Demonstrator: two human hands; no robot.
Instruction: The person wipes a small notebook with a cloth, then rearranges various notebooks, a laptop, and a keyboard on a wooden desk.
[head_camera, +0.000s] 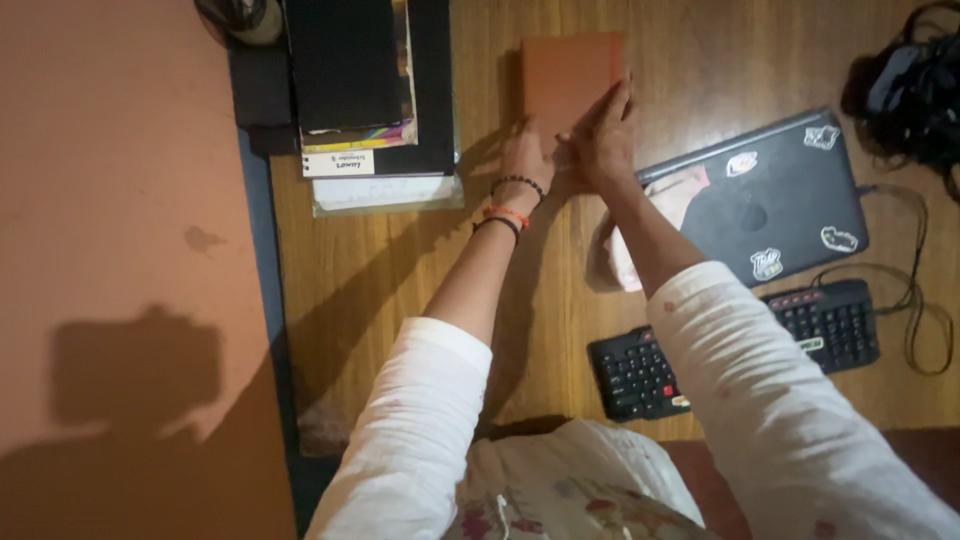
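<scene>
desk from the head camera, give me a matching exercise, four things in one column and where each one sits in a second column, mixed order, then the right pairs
Things
1. orange-brown book
2. closed dark laptop with stickers
3. black keyboard
4. stack of books and folders

Places
A. nearest the person, partly under the right sleeve
B. far left of the wooden desk, beside the wall
C. under the left hand and right hand
D. right of the hands, set at an angle

Pairs: 1-C, 2-D, 3-A, 4-B
</scene>
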